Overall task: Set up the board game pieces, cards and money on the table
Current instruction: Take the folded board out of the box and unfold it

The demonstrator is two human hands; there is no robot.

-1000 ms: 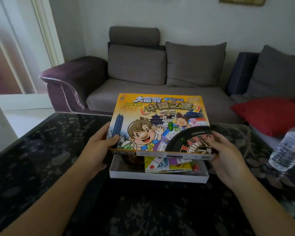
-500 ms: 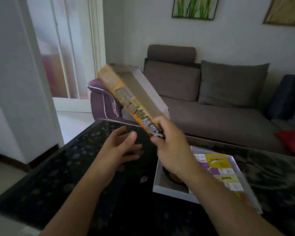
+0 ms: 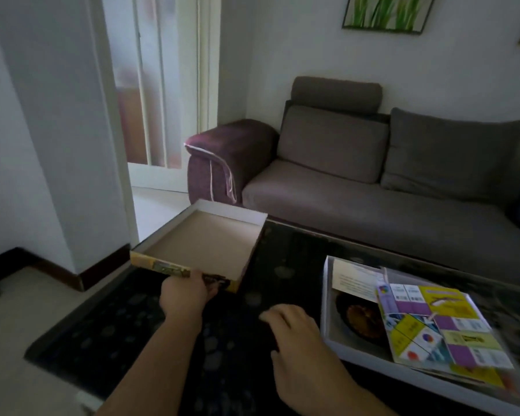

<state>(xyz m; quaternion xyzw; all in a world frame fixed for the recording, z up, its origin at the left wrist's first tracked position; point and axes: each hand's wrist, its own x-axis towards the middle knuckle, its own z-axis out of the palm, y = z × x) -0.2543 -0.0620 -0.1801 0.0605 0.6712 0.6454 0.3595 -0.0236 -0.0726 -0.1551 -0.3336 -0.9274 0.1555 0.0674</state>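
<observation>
One lid (image 3: 204, 244) in left grip (image 3: 183, 295)

Single head-worn view, forward and down, close over the table (image 3: 150, 313).

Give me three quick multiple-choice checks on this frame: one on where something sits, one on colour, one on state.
1. Where is the box lid?
A. on the sofa
B. at the table's far left corner, inside facing up
C. back on the box base

2. What colour is the sofa armrest?
A. purple
B. green
C. white

3. What is the left hand doing?
A. hanging idle
B. lying flat on the table
C. gripping the lid's near edge

Answers: 1 B, its plain brown inside shows by the corner. 2 A, it is dark purple with pale piping. 3 C, its fingers wrap the printed rim, while the right hand holds nothing beside the box base.
</observation>
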